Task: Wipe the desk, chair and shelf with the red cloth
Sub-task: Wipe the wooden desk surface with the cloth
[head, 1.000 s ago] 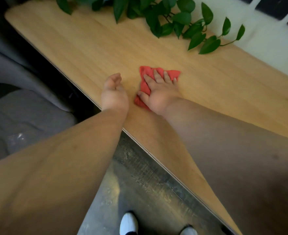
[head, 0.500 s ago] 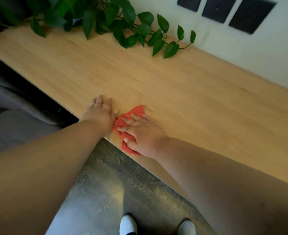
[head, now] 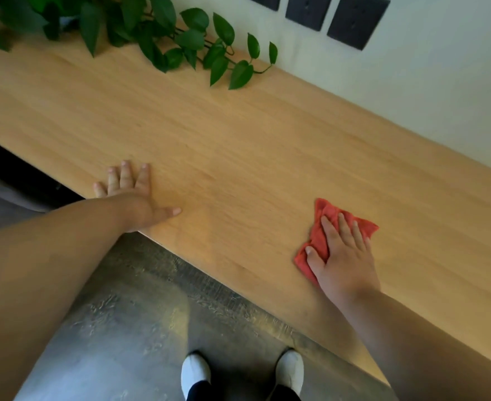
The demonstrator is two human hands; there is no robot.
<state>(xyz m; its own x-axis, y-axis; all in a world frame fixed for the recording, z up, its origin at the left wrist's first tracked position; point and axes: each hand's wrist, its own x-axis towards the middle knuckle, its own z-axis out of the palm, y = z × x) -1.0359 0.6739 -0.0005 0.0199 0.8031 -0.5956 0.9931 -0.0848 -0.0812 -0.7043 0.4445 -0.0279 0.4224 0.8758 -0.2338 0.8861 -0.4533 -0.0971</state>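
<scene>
Our right hand (head: 343,257) lies flat and open, palm down, fingers spread over the red cloth (head: 329,227), pressing it to the desk (head: 238,146) rather than gripping it. The cloth is bunched under the palm, its crumpled end sticking out past the fingertips toward the wall (head: 412,91) and one corner showing by the thumb. Its long axis runs roughly with our forearm, slanting away from us and across the desk's depth.

Our left hand (head: 128,195) is also open and flat, holding nothing, planted on the desk just inside the near edge, well apart from the cloth. So the right hand is the one on the cloth; we judge the left is only bracing us.

We judge the desk pass is under way. Bare wood stretches between the two hands and on toward the wall, and more desk runs off to the right of the cloth. The near edge sits just behind our right wrist, so a stroke pulled toward us could carry the cloth off it. At the far left, the plant (head: 163,36) trails leaves onto the wood and would hinder a stroke there.
</scene>
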